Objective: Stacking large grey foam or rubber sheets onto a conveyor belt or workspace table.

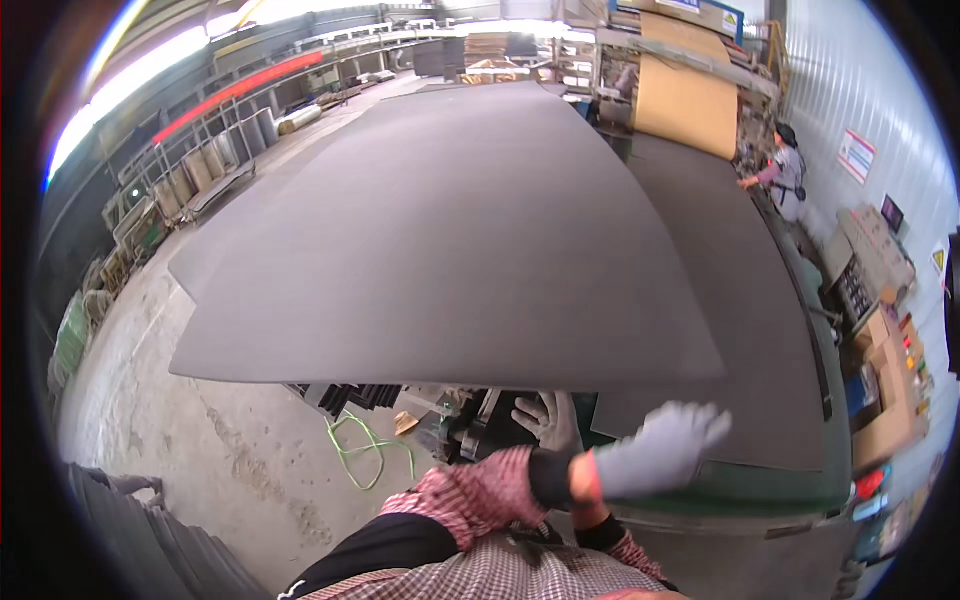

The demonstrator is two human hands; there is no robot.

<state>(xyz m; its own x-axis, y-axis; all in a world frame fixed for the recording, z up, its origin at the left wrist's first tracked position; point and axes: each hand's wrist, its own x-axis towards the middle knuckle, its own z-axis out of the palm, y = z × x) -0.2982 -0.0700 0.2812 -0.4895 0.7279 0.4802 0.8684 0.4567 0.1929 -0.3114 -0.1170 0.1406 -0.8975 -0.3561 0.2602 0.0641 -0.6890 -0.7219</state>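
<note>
A very large dark grey sheet (pixel 440 250) spreads across the middle, its near edge bowed toward me. My left hand (pixel 660 452), in a pale grey glove, reaches across my body to the right. Slightly blurred, its fingers stretch out with nothing visible in them. Beneath it lies a second dark sheet (pixel 745 300) on a green-edged table (pixel 780 500). My right hand (pixel 550 420), also gloved, is under the left forearm with fingers spread, close below the big sheet's near edge. Whether it touches that edge I cannot tell.
A person (pixel 785 172) stands at the far right beside a machine with a tan sheet (pixel 690 100). A control box (pixel 870 250) and cardboard box (pixel 893 390) line the right wall. A green cord (pixel 365 460) lies on the concrete floor (pixel 230 460). Rolls (pixel 215 160) stand at left.
</note>
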